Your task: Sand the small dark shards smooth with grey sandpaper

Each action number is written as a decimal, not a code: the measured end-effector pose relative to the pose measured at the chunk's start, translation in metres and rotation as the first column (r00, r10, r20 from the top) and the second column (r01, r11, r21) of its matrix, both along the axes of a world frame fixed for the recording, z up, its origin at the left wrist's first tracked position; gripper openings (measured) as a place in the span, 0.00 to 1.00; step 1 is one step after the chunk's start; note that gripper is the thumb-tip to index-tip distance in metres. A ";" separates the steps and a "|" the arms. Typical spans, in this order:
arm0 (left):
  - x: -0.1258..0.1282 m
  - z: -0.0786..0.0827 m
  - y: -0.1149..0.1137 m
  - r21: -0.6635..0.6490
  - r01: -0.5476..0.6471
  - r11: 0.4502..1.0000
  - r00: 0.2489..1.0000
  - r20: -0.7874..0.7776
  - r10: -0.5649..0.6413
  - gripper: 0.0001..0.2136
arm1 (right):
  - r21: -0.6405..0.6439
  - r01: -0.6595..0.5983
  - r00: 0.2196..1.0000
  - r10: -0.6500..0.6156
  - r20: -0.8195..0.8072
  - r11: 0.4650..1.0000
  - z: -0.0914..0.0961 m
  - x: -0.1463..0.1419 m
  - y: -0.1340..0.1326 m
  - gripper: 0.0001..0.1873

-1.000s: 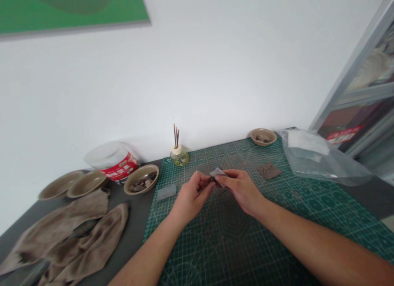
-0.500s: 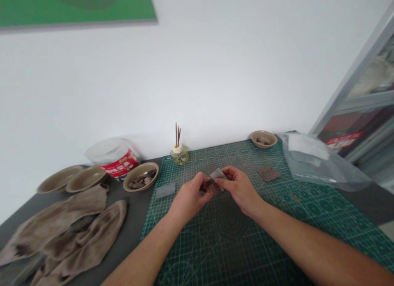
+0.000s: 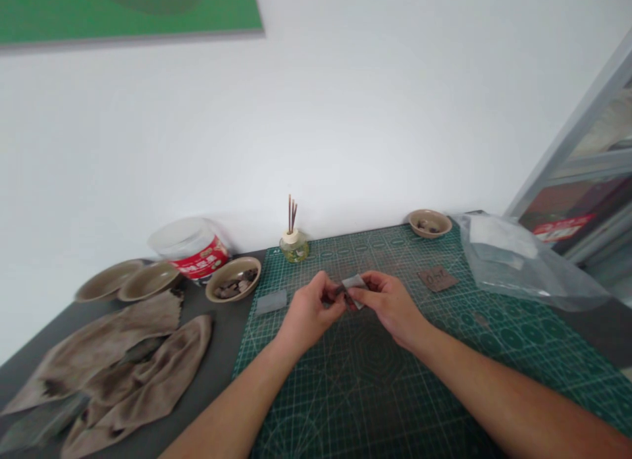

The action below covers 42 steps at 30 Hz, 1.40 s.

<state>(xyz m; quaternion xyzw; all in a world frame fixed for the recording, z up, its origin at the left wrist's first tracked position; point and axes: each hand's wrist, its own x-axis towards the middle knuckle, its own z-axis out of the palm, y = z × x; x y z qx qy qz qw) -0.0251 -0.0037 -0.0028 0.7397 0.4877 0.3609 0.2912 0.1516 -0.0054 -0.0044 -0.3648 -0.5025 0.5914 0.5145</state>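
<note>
Over the green cutting mat (image 3: 320, 393), my two hands meet with the fingertips close together. My right hand (image 3: 392, 304) pinches a small grey folded sheet (image 3: 353, 282) that looks like sandpaper, thumb on top. My left hand (image 3: 313, 307) has thumb and fingers closed on a small dark piece (image 3: 340, 290) touching the sheet's left side; its kind is mostly hidden. Flat on the mat to the left lies another grey strip (image 3: 271, 302). A brown square (image 3: 437, 278) with handwritten marks lies right of my right hand.
A bowl of dark and brown pieces (image 3: 216, 292) stands left, near a red-labelled plastic tub (image 3: 185, 245), stacked bowls (image 3: 96, 284) and stained cloths (image 3: 162, 386). Behind are a reed diffuser (image 3: 295, 247) and a small bowl (image 3: 430, 224). At right lies a clear plastic bag (image 3: 528, 274).
The whole view has shifted slightly, so things sit a little further right. The grey sheet has turned a little in my right hand; both hands keep their pinch.
</note>
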 end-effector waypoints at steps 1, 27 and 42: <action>0.000 0.001 0.000 0.003 0.011 1.000 1.000 -0.002 -0.011 0.05 | -0.006 0.001 1.000 -0.001 -0.004 1.000 0.001 0.000 0.000 0.06; 0.004 0.010 -0.007 0.056 0.013 0.998 0.993 -0.115 -0.007 0.04 | 0.094 0.094 0.982 -0.108 0.154 0.991 0.001 0.001 -0.003 0.07; 0.005 0.008 -0.006 0.057 0.029 0.998 0.994 -0.103 -0.023 0.04 | 0.136 0.083 0.969 -0.112 0.222 0.987 0.000 0.002 -0.001 0.07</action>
